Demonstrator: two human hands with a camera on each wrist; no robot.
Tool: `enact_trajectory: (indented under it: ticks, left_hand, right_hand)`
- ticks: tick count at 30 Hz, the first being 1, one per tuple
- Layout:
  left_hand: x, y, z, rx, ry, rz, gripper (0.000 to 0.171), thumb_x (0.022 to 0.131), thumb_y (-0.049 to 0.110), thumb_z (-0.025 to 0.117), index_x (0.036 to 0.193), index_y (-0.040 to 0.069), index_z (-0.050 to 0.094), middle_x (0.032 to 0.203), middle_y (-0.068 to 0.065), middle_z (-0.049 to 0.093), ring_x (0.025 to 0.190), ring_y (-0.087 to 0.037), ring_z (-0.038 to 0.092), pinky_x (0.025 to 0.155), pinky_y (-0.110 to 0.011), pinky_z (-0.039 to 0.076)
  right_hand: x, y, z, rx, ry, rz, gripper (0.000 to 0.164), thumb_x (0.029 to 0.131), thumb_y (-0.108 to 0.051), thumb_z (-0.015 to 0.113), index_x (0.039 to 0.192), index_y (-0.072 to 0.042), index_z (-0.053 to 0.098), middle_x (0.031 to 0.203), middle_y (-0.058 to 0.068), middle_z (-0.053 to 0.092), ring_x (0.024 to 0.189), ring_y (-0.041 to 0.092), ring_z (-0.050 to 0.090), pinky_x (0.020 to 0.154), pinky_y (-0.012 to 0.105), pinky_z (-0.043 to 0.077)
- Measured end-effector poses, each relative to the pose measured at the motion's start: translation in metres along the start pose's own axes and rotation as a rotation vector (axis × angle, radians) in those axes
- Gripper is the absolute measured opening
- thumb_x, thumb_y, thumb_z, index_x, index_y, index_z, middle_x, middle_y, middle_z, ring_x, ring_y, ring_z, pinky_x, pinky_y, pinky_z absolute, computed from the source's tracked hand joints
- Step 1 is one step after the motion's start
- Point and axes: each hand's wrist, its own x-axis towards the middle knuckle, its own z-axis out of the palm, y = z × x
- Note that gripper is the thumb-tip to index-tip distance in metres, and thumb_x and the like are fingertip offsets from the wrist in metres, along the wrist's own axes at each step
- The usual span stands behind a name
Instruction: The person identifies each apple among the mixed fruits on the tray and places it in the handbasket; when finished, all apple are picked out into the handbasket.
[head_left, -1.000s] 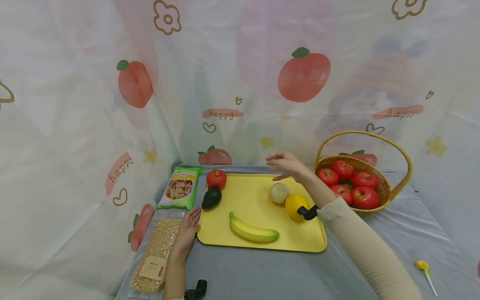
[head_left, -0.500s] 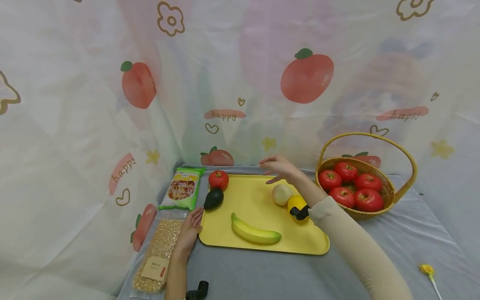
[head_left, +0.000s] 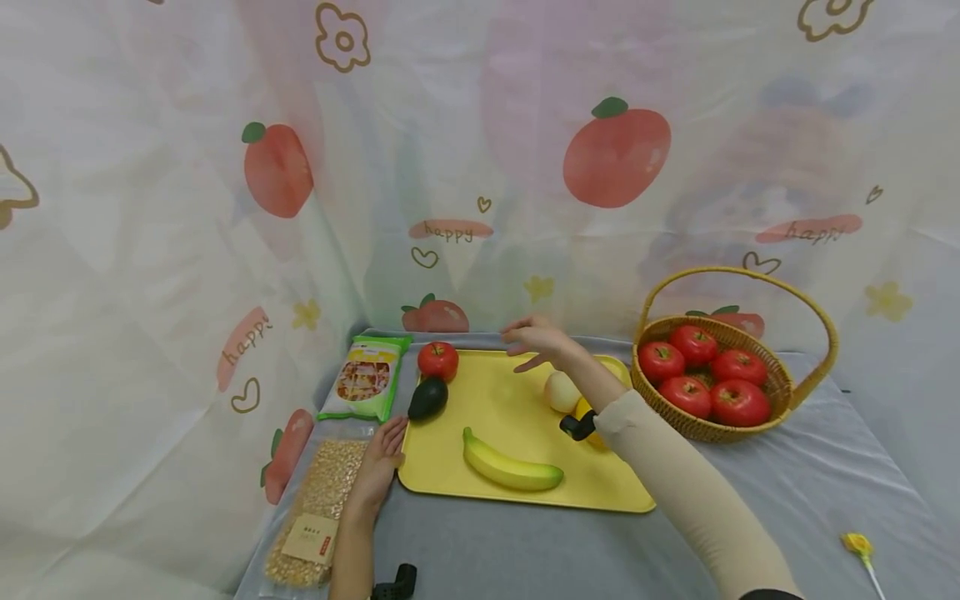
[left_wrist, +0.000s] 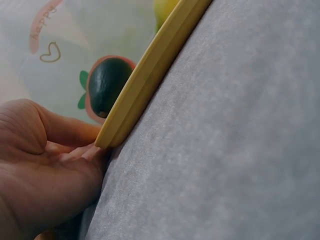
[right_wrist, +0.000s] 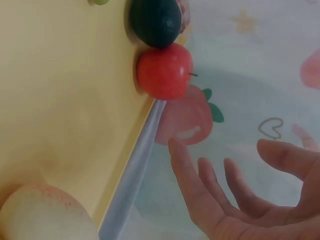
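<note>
My left hand holds the left edge of the yellow tray; in the left wrist view the thumb meets the rim with the fingers beneath. My right hand hovers over the tray's far side, fingers spread and loosely bent, holding nothing. On the tray lie a red apple, a dark green avocado, a banana and a pale peach-like fruit. A yellow fruit is mostly hidden by the right wrist.
At the right stands a wicker basket with a tall handle, holding several red apples. Left of the tray lie a green-edged snack bag and a clear bag of grains. A yellow flower-like stick lies front right.
My right hand has moved left above the tray, away from the basket, with its wrist covering more of the yellow fruit. The left hand stays at the tray's edge.
</note>
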Motion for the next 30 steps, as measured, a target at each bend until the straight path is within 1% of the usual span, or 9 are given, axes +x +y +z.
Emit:
enact_trajectory:
  ticks: [4, 7, 11, 14, 19, 23, 26, 30]
  left_hand:
    - [-0.001, 0.001, 0.0, 0.003, 0.001, -0.002, 0.072, 0.09, -0.024, 0.034, 0.159, -0.01, 0.02, 0.165, -0.033, 0.024, 0.155, -0.046, 0.02, 0.125, -0.057, 0.018]
    - [-0.001, 0.001, -0.001, 0.005, 0.006, -0.016, 0.072, 0.091, -0.023, 0.035, 0.159, -0.009, 0.021, 0.165, -0.032, 0.024, 0.155, -0.045, 0.021, 0.126, -0.056, 0.019]
    - [-0.001, -0.001, -0.002, -0.001, 0.011, -0.018, 0.071, 0.091, -0.023, 0.035, 0.159, -0.008, 0.022, 0.166, -0.03, 0.025, 0.156, -0.043, 0.021, 0.126, -0.055, 0.019]
    - [0.0, -0.001, -0.001, -0.001, 0.013, -0.012, 0.071, 0.09, -0.024, 0.035, 0.159, -0.009, 0.022, 0.165, -0.031, 0.025, 0.155, -0.044, 0.022, 0.125, -0.056, 0.019]
    - [0.001, -0.001, 0.0, -0.005, 0.011, -0.012, 0.071, 0.091, -0.024, 0.035, 0.159, -0.009, 0.022, 0.165, -0.032, 0.025, 0.155, -0.045, 0.022, 0.126, -0.056, 0.02]
    - [0.001, 0.0, 0.001, -0.019, 0.005, -0.011, 0.071, 0.092, -0.023, 0.034, 0.16, -0.009, 0.021, 0.166, -0.031, 0.025, 0.156, -0.043, 0.021, 0.126, -0.056, 0.019]
    - [0.002, 0.0, 0.0, -0.023, -0.001, -0.01, 0.07, 0.092, -0.023, 0.033, 0.16, -0.009, 0.02, 0.166, -0.03, 0.024, 0.156, -0.043, 0.02, 0.126, -0.055, 0.018]
    - [0.001, -0.001, -0.001, -0.012, 0.004, -0.01, 0.07, 0.092, -0.024, 0.033, 0.159, -0.009, 0.021, 0.166, -0.031, 0.024, 0.156, -0.044, 0.021, 0.126, -0.055, 0.019]
  right_hand:
    - [0.008, 0.004, 0.009, 0.018, -0.015, 0.002, 0.048, 0.103, -0.022, 0.063, 0.144, 0.001, 0.056, 0.151, 0.025, 0.049, 0.134, 0.045, 0.054, 0.099, 0.06, 0.054]
    - [0.013, 0.008, 0.016, 0.028, -0.022, -0.004, 0.047, 0.103, -0.02, 0.061, 0.144, 0.002, 0.055, 0.151, 0.025, 0.049, 0.135, 0.047, 0.053, 0.1, 0.061, 0.054]
    - [0.021, 0.011, 0.024, 0.034, -0.008, -0.027, 0.046, 0.103, -0.018, 0.06, 0.143, 0.005, 0.055, 0.15, 0.025, 0.051, 0.136, 0.048, 0.052, 0.099, 0.061, 0.054]
    - [0.027, 0.012, 0.03, 0.037, 0.006, -0.03, 0.044, 0.103, -0.019, 0.061, 0.14, 0.004, 0.058, 0.148, 0.026, 0.052, 0.135, 0.048, 0.053, 0.099, 0.061, 0.054]
    - [0.036, 0.014, 0.04, 0.023, 0.004, -0.016, 0.047, 0.102, -0.02, 0.062, 0.141, 0.006, 0.058, 0.147, 0.028, 0.053, 0.133, 0.047, 0.056, 0.099, 0.061, 0.054]
    - [0.045, 0.019, 0.047, 0.036, 0.0, 0.008, 0.047, 0.103, -0.02, 0.063, 0.142, 0.006, 0.058, 0.149, 0.028, 0.051, 0.133, 0.049, 0.054, 0.1, 0.062, 0.053]
    - [0.052, 0.023, 0.053, 0.048, 0.013, 0.018, 0.043, 0.103, -0.019, 0.063, 0.139, 0.004, 0.061, 0.15, 0.029, 0.051, 0.133, 0.049, 0.054, 0.1, 0.062, 0.054]
    - [0.061, 0.027, 0.063, 0.06, 0.041, 0.026, 0.043, 0.101, -0.021, 0.065, 0.136, 0.003, 0.062, 0.15, 0.027, 0.051, 0.133, 0.048, 0.054, 0.101, 0.061, 0.053]
